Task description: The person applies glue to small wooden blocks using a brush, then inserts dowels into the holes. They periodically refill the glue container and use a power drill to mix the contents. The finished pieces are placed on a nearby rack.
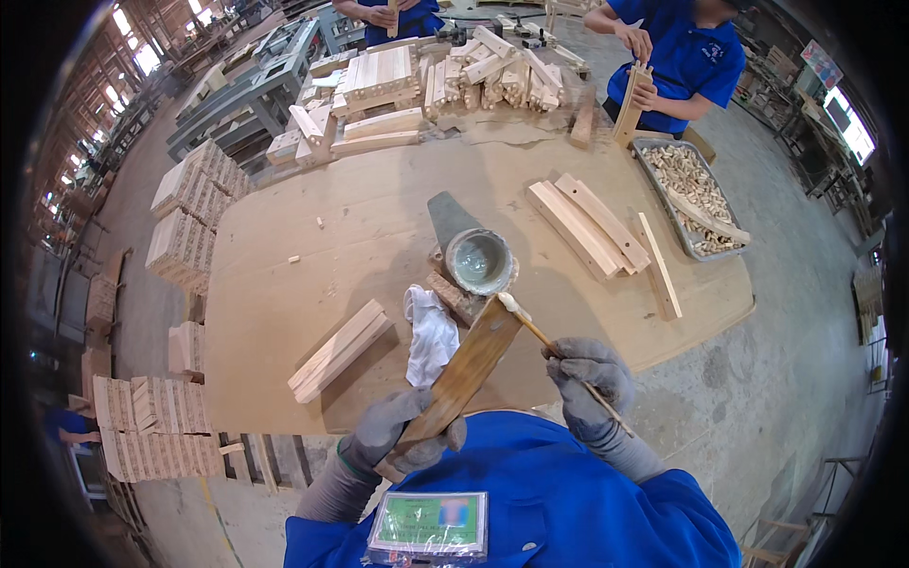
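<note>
Fingers (pixel 402 421) grip slat (pixel 464 374) | right hand (pixel 589 383): stick (pixel 559 350) at slat's tip

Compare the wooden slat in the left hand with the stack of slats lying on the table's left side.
The held slat is a single piece, tilted up off the table in the left hand; the stacked slats are several pieces lying flat. The held slat looks darker brown; the stack is paler. Both are long, narrow wooden pieces.

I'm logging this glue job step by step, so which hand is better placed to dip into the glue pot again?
Right. The right hand holds the thin stick, its tip near the glue pot. The left hand grips the wooden slat.
</note>
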`<control>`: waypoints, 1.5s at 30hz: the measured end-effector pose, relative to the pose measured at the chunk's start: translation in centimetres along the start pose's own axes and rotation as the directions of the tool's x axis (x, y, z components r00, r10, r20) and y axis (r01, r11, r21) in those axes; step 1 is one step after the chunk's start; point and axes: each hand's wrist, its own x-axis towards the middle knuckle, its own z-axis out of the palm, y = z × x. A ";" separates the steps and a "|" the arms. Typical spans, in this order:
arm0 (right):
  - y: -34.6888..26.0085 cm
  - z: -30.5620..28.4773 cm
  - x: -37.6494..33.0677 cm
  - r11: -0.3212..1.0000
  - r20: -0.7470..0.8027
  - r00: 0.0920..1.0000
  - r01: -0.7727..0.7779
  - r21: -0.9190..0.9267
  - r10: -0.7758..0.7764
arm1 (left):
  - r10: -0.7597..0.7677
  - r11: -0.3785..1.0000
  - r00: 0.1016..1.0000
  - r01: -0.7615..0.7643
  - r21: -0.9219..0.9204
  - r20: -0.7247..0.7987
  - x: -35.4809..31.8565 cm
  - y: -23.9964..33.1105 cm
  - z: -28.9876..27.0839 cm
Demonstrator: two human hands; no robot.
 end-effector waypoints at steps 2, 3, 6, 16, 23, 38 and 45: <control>0.1 0.2 -0.3 0.999 -0.050 0.997 -0.050 0.010 0.051 | 0.024 0.999 1.000 -0.023 0.031 -0.002 0.1 -0.5 -0.5; 0.4 0.1 -0.3 0.991 -0.090 0.991 -0.095 0.093 0.104 | 0.039 0.997 0.999 -0.038 0.066 -0.011 0.0 -0.6 -0.5; 0.3 -0.5 1.9 0.874 -0.144 0.915 -0.301 0.381 0.378 | 0.070 0.981 0.997 -0.062 0.181 -0.042 -0.3 -0.4 0.0; -1.5 -1.9 10.3 0.489 0.433 0.595 -0.804 0.339 0.678 | 0.034 0.939 0.992 0.010 0.344 -0.122 -1.1 0.9 1.3; -0.5 -2.3 10.0 0.476 0.416 0.627 -0.775 0.416 0.658 | 0.048 0.948 0.990 -0.003 0.319 -0.133 -0.8 0.5 1.7; -1.2 -1.2 2.3 0.523 0.176 0.787 -0.540 0.659 0.592 | 0.090 0.984 0.990 -0.071 0.163 -0.111 0.8 -0.7 -0.4; 0.1 -1.4 3.3 0.543 -0.036 0.739 -0.460 0.703 0.673 | 0.067 0.982 0.991 -0.046 0.182 -0.115 0.4 -0.1 0.2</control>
